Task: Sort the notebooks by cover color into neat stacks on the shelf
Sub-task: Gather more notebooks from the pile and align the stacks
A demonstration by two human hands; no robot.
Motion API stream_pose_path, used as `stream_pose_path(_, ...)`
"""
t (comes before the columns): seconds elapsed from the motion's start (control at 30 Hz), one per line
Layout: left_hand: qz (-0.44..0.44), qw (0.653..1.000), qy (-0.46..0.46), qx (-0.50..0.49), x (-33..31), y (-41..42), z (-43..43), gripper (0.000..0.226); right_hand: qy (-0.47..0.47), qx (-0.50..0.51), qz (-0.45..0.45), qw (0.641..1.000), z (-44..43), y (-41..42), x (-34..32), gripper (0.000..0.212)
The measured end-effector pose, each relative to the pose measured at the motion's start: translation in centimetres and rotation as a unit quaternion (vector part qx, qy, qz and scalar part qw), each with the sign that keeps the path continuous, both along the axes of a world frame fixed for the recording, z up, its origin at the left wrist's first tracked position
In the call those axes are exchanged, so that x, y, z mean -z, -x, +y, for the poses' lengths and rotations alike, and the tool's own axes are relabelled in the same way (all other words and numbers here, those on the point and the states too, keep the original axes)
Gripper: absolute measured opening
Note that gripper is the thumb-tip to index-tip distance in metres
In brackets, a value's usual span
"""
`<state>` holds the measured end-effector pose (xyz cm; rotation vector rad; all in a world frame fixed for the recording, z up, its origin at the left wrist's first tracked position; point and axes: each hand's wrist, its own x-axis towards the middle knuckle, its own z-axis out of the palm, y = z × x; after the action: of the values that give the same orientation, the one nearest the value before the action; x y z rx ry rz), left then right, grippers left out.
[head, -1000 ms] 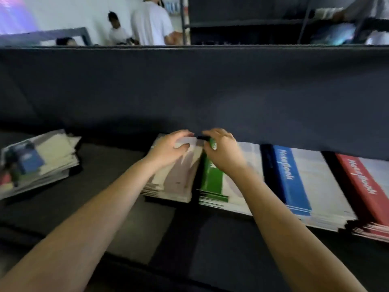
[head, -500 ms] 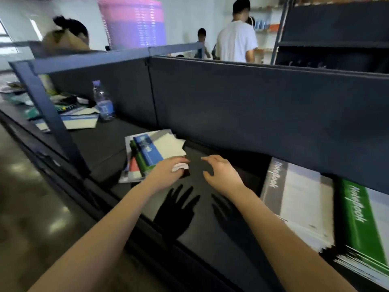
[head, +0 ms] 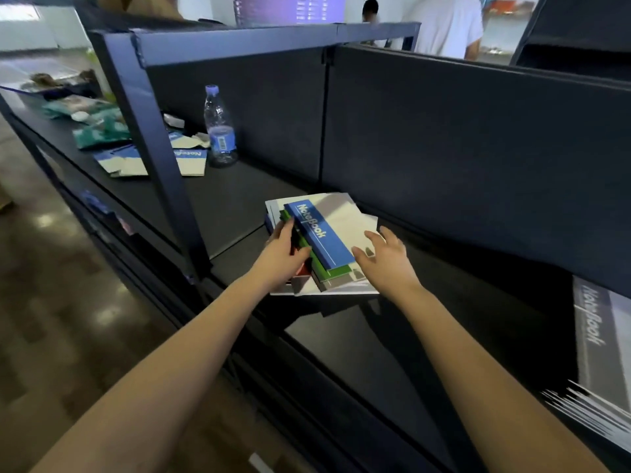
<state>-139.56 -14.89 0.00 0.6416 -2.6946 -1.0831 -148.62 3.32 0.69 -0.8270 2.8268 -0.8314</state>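
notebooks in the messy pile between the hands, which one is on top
The blue-banded notebook: its whole cover shows, while the green notebook and grey notebook peek out beneath it.

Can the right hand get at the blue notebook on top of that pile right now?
Probably yes. The blue notebook tops the pile uncovered, the right hand hovers open just beside it, and the left hand rests only on the pile's left edge.

Mixed ntbk pile (head: 341, 218) askew; blue atop.
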Motion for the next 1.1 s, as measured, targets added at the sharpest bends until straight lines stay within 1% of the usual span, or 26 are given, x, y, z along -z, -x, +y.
stream_pose_path(0.03, -0.012, 1.000, -0.018, -0.004, 0.6, 0.6, 0.0, 0.077, -0.009, 0.007, -0.003, 1.000, -0.2, 0.3, 0.2, 0.060)
stream_pose_path(0.1, -0.032, 0.999, 0.000, -0.016, 1.9, 1.6, 0.2, 0.083, -0.031, 0.014, -0.024, 0.999, -0.7, 0.8, 0.9, 0.070)
stream_pose_path(0.2, -0.014, 0.999, 0.014, -0.047, 3.0, 2.2, 0.1, 0.083, -0.061, 0.027, -0.049, 0.997, -1.2, 0.7, 2.1, 0.082)
stream_pose_path(0.3, -0.007, 0.999, 0.009, -0.039, 3.2, 2.4, -0.2, 0.082, -0.073, 0.058, -0.048, 0.994, -1.5, 0.7, 2.2, 0.090)
stream_pose_path(0.43, -0.009, 1.000, 0.013, -0.026, 2.9, 2.7, -0.7, 0.081, -0.095, 0.064, -0.065, 0.991, -2.0, 2.1, 0.8, 0.099)
stream_pose_path(0.57, -0.037, 0.999, 0.034, -0.002, 2.6, 2.6, -1.0, 0.079, -0.074, 0.077, -0.092, 0.990, -2.2, 1.4, 0.5, 0.097)
stream_pose_path(0.7, -0.092, 0.993, 0.068, 0.030, 1.0, 2.7, -2.4, 0.075, -0.050, 0.096, -0.071, 0.992, -1.8, -0.6, 0.9, 0.097)
stream_pose_path(0.77, -0.094, 0.992, 0.074, 0.043, 0.1, 2.7, -2.6, 0.073, -0.040, 0.095, -0.066, 0.992, -1.5, -1.3, 1.0, 0.095)
stream_pose_path(0.8, -0.091, 0.993, 0.061, 0.050, -0.3, 2.7, -2.4, 0.073, -0.035, 0.088, -0.065, 0.993, -1.4, -1.7, 1.0, 0.093)
stream_pose_path(0.9, -0.072, 0.995, -0.020, 0.061, -0.8, 2.9, -1.0, 0.071, 0.000, 0.071, -0.087, 0.994, -1.0, -2.9, 0.8, 0.084)
stream_pose_path(0.93, -0.069, 0.995, -0.018, 0.070, -0.7, 3.1, -0.5, 0.072, 0.011, 0.070, -0.094, 0.993, -0.8, -3.2, 0.7, 0.080)
stream_pose_path(1.0, -0.086, 0.992, 0.041, 0.088, -0.4, 3.4, 0.5, 0.075, 0.027, 0.072, -0.098, 0.992, -0.2, -3.6, 0.3, 0.073)
stream_pose_path(1.1, -0.105, 0.983, 0.124, 0.086, 0.2, 3.5, 1.9, 0.076, 0.076, 0.095, -0.104, 0.987, 1.1, -3.9, 0.0, 0.063)
